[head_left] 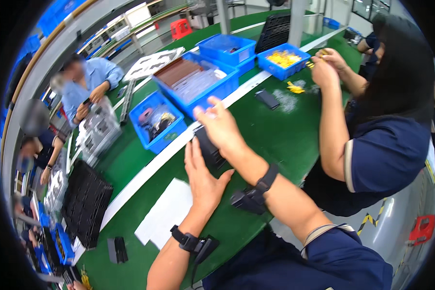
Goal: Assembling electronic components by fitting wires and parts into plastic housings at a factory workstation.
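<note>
Between my hands on the green table [263,140] is a dark, boxy black piece [207,146], partly covered by them. My left hand [203,176] lies along its near left side, fingers stretched and thumb held apart. Above its far right side is my right hand [221,128], a little blurred, with fingers spread; whether it touches the piece I cannot tell. Both wrists wear black strapped devices. White paper sheets [166,210] lie left of my left forearm.
Beyond the white strip stand blue bins [158,121] holding parts, plus a bin of yellow pieces [282,59]. A black flat part [267,99] rests near white scraps. At right, a co-worker [386,145] handles small yellow parts. Black crates [86,203] stand at left.
</note>
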Motion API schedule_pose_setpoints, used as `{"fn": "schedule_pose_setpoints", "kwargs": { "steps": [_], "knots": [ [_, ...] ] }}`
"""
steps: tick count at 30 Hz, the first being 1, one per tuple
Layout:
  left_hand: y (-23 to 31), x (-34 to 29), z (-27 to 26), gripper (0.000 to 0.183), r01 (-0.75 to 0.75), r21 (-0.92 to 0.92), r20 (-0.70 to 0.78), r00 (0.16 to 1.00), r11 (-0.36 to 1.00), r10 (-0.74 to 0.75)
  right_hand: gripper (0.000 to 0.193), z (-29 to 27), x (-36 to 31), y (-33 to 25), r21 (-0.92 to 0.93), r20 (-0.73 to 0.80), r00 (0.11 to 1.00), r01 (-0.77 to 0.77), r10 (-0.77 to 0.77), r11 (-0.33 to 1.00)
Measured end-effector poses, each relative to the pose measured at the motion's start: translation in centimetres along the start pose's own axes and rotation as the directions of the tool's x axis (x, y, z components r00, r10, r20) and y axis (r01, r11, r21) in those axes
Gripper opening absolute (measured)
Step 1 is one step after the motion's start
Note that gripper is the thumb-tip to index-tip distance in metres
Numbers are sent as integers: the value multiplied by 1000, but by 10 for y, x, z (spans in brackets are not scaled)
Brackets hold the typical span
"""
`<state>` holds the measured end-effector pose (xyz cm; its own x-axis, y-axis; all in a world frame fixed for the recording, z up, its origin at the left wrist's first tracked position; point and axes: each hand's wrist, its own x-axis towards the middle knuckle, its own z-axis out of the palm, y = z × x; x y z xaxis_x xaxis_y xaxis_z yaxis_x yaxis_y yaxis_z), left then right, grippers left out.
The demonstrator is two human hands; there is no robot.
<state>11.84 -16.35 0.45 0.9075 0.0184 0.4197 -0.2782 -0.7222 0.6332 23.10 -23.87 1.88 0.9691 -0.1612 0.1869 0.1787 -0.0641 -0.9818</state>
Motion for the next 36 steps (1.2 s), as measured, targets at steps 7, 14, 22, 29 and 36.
{"fn": "schedule_pose_setpoints", "kwargs": {
  "steps": [7, 14, 22, 29, 36],
  "knots": [
    [-3, 10, 23, 105, -11, 49, -135, 991, 999, 17, 70, -15, -15, -18, -298, 293, 956, 82, 10, 951],
    [-4, 18, 21, 100, -46, 149, -130, 989, 988, 65, 70, -19, -13, -23, -311, 330, 941, 41, 68, 949],
    [-29, 23, -10, 92, 39, 106, -78, 997, 994, -31, 73, -10, -24, -26, -172, 403, 887, -169, 226, 970],
    [-34, 22, -19, 93, 58, 142, -72, 996, 988, -48, 63, -12, -17, -21, -363, 299, 951, 38, 77, 931],
    [-50, 27, -50, 95, 47, 129, 93, 994, 991, -59, 52, -7, -10, -10, -420, 235, 972, 80, 23, 904]
  ]
}}
